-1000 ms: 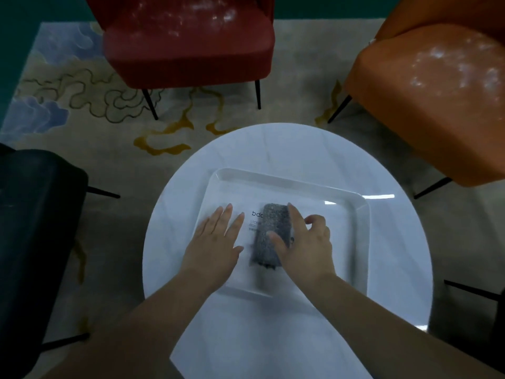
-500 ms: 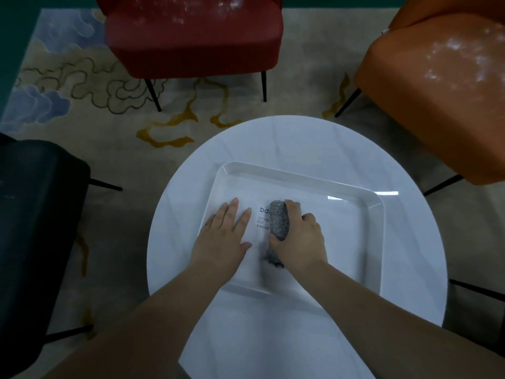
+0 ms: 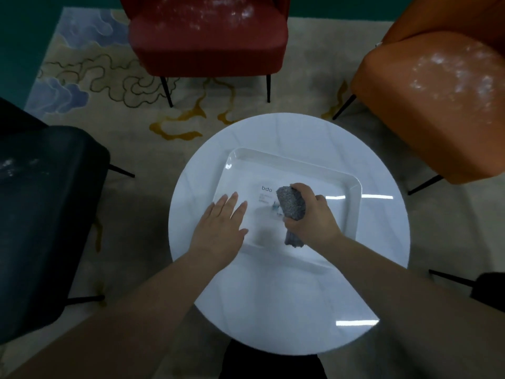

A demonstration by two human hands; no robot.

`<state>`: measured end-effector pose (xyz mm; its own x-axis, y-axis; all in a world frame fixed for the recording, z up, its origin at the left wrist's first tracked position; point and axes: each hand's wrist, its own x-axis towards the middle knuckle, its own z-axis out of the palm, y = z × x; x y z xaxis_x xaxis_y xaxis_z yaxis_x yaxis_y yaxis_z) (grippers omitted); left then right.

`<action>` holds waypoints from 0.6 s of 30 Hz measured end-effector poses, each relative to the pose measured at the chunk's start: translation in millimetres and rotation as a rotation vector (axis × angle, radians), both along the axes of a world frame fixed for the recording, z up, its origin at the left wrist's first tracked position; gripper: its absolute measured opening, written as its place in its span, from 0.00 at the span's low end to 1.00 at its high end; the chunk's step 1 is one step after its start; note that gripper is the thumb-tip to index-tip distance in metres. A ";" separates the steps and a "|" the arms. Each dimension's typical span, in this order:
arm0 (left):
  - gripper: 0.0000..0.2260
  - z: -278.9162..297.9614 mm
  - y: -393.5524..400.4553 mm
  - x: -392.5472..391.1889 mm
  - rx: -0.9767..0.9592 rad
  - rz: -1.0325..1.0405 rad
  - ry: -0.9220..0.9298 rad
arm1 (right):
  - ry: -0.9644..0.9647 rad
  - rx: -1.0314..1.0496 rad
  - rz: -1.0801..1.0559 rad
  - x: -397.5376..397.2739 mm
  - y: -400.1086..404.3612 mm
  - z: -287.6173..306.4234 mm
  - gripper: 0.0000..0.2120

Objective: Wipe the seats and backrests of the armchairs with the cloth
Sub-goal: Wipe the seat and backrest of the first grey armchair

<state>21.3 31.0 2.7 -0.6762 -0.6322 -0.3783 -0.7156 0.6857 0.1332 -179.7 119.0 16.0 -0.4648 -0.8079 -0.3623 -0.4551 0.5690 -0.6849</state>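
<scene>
Right hand point(image 3: 311, 214) curls fingers around grey cloth point(image 3: 291, 205) just above white tray point(image 3: 355, 203) on round table point(image 3: 273, 310), left hand point(image 3: 221, 222) flat on tray's left rim, fingers straight, near "bdo" print point(image 3: 266, 189).

Round white table on a patterned rug, chairs ringed about it

We see a round white table point(image 3: 287, 296) with a glossy top, bearing a white rectangular tray point(image 3: 352, 212) printed "bdo"; beneath it lies a pale rug point(image 3: 103, 77) with blue cloud shapes and yellow swirls; on the rug stand a red armchair point(image 3: 210, 42), an orange armchair point(image 3: 437, 105) and a dark armchair point(image 3: 46, 214), each seat flecked with white specks.
</scene>
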 end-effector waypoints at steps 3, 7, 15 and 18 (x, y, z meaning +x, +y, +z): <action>0.27 15.1 16.0 16.5 0.036 0.054 0.012 | 0.005 -0.007 0.024 2.3 11.0 15.6 0.33; 0.27 28.8 42.3 42.2 0.039 0.185 0.006 | 0.003 0.005 0.131 4.3 24.9 25.2 0.32; 0.27 46.6 135.2 90.4 0.050 0.584 -0.036 | -0.026 0.002 0.493 32.3 36.4 41.6 0.31; 0.26 54.4 178.3 110.9 0.042 0.764 -0.017 | -0.065 -0.009 0.660 58.6 35.9 48.2 0.34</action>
